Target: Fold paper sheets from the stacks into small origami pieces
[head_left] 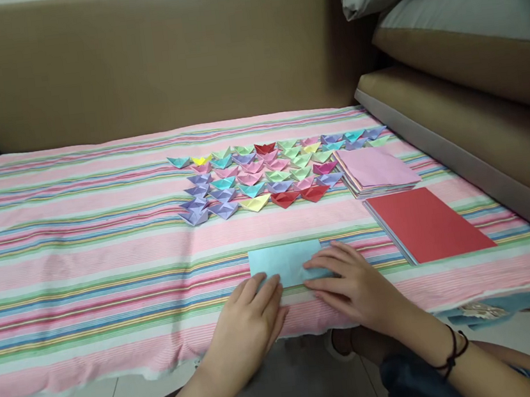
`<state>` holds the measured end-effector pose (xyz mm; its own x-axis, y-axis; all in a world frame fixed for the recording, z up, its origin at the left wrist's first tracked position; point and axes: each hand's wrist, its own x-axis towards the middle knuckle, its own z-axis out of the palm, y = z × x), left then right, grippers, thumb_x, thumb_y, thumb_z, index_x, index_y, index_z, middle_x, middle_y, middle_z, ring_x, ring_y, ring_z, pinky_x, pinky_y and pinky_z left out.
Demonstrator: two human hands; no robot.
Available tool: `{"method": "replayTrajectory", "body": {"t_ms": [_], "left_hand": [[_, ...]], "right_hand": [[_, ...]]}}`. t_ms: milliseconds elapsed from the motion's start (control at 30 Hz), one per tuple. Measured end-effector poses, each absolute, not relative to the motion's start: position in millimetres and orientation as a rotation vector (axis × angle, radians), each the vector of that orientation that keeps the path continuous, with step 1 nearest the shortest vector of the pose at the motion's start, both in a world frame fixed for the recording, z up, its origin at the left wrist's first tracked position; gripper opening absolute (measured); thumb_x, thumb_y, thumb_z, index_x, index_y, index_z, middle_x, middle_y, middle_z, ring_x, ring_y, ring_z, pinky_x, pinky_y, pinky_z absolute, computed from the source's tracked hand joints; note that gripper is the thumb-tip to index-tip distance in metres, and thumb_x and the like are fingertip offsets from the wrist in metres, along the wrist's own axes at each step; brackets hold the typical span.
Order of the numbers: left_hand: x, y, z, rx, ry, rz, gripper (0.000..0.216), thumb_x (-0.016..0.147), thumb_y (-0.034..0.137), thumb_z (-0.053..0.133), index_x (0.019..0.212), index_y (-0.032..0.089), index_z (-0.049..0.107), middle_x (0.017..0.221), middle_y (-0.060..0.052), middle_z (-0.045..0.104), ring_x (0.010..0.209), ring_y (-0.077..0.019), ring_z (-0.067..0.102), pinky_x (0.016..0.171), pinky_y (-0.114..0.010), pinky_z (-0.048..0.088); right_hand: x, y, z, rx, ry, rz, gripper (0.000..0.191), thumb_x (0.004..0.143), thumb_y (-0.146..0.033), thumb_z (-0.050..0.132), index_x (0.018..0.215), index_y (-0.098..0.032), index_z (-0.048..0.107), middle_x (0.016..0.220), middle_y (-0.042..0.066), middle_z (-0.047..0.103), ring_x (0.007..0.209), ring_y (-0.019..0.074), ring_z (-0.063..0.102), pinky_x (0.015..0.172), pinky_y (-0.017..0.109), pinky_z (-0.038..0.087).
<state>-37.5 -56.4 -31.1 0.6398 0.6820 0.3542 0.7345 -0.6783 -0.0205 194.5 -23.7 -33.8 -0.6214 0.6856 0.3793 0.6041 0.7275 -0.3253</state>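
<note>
A light blue sheet of paper (279, 260), folded into a flat rectangle, lies near the front edge of the striped cloth. My left hand (250, 313) has its bent fingertips on the lower left part of the paper, fingers close together, thumb just below the edge. On the right end, my right hand (349, 278) holds the paper down with several fingers over it and its thumb near the lower edge. The fingers cover both lower corners. Beyond the hands, several small folded paper boats (254, 189) in many colours stand in rows.
A pile of square paper with pink on top (377, 167) lies right of the boats. Closer to me is a larger stack topped with red paper (430, 223). The striped cloth (84, 266) covers the seat; brown cushions (466, 103) are piled at the right.
</note>
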Motion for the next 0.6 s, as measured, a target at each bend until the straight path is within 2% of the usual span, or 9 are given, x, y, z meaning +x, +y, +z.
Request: {"method": "replayTrajectory", "body": {"t_ms": [333, 533, 600], "left_hand": [[-58, -58, -21, -2.573, -1.252, -0.586, 0.016, 0.087, 0.018, 0.054, 0.081, 0.016, 0.069, 0.1, -0.003, 0.071, 0.094, -0.0248, 0.058, 0.077, -0.039, 0.047], [-56, -56, -16, -2.572, -1.313, -0.591, 0.018, 0.087, 0.021, 0.054, 0.075, 0.017, 0.068, 0.092, -0.002, 0.072, 0.09, -0.0246, 0.058, 0.075, -0.039, 0.046], [-53, -55, -16, -2.537, -1.327, -0.57, 0.021, 0.086, 0.024, 0.055, 0.07, 0.016, 0.065, 0.086, -0.004, 0.071, 0.086, -0.0244, 0.058, 0.075, -0.04, 0.046]], "right_hand": [[221, -20, -34, -1.059, -2.421, 0.191, 0.015, 0.085, -0.02, 0.059, 0.081, -0.028, 0.071, 0.101, -0.004, 0.073, 0.102, 0.0235, 0.059, 0.1, 0.054, 0.031], [220, -14, -30, -1.044, -2.399, 0.206, 0.014, 0.079, -0.021, 0.067, 0.065, -0.021, 0.067, 0.088, 0.0, 0.074, 0.094, 0.0227, 0.062, 0.092, 0.046, 0.042], [218, -12, -29, -1.048, -2.382, 0.167, 0.006, 0.078, -0.021, 0.069, 0.072, -0.02, 0.068, 0.085, 0.003, 0.074, 0.093, 0.0229, 0.063, 0.087, 0.043, 0.046]]}}
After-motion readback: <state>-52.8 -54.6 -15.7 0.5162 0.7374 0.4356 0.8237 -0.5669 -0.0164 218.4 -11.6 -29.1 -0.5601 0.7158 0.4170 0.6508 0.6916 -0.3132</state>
